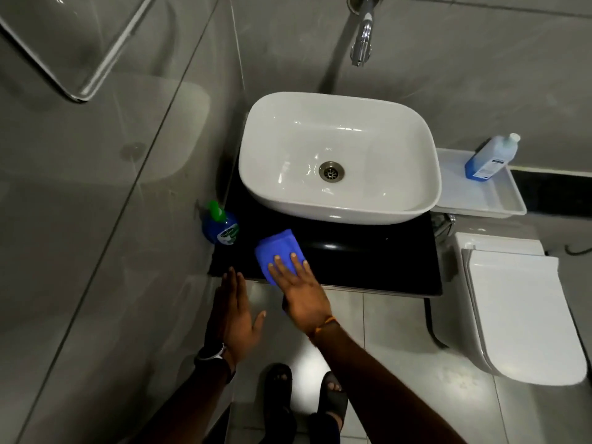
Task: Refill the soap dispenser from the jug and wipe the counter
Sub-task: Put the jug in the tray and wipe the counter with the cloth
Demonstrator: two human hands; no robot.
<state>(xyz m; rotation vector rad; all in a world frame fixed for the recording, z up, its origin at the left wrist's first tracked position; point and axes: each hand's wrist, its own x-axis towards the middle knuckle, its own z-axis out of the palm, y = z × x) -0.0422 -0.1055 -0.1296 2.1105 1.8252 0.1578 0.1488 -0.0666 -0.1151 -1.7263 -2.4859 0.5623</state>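
I am looking at a bathroom. A white vessel basin (339,155) sits on a black counter (368,267) under a wall-mounted chrome tap (362,43). A white toilet (519,312) stands beside it. Grey tiles cover the walls and floor.

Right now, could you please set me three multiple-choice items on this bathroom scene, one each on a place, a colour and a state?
1. Where does the soap dispenser stand?
A. inside the basin
B. at the counter's left end
C. on the white tray

2. What colour is the cloth?
A. blue
B. yellow
C. white

3. What is the right hand doing?
A. holding the jug
B. turning the tap
C. lying flat on the cloth

Key: 1 B, it stands left of the basin on the black counter; 2 A, plainly blue; 3 C, spread fingers press the cloth onto the counter.
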